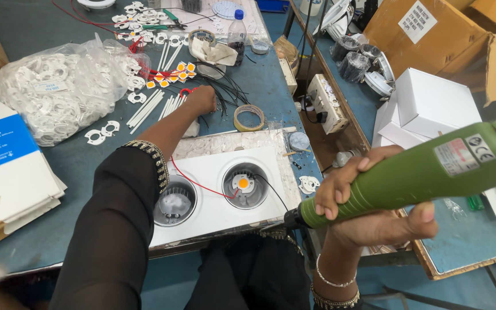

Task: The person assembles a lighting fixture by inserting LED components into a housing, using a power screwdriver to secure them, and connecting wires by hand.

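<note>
At 5 o'clock of frame: green electric screwdriver [414, 175], gripped by right hand [368, 204], fingers wrapped tight round the body, thumb under. Long axis runs approx 2 → 8 o'clock, black tip end low at 8, pointing toward white twin-downlight housing [213, 192] just beside it at 9 o'clock. Tip close to housing's right edge, not touching as far as can be told.

Housing flat on bench, two round wells side by side. Right well holds yellow LED chip [243, 183] w/ red wire [193, 178] and a black lead running off; left well [174, 202] shows bare finned heatsink, no chip. Yellow chip lies at 9–10 o'clock from driver tip, so right hand by far the nearer.

Left hand [202, 99] stretched well away to 12 o'clock of housing, fingers curled shut over something small among black wires [225, 86] and white tubes [150, 106]; what it holds hidden, can't tell.

Further out: loose yellow chips [173, 74] at 11 o'clock of left hand, tape roll [249, 117] at 3 o'clock of it, clear bag of white plastic rings [58, 86] at 9, plastic bottle [237, 31] at 12–1. Blue-white carton [1, 149] far left; white box [437, 100] and cardboard box [449, 34] above driver at 12–1.
</note>
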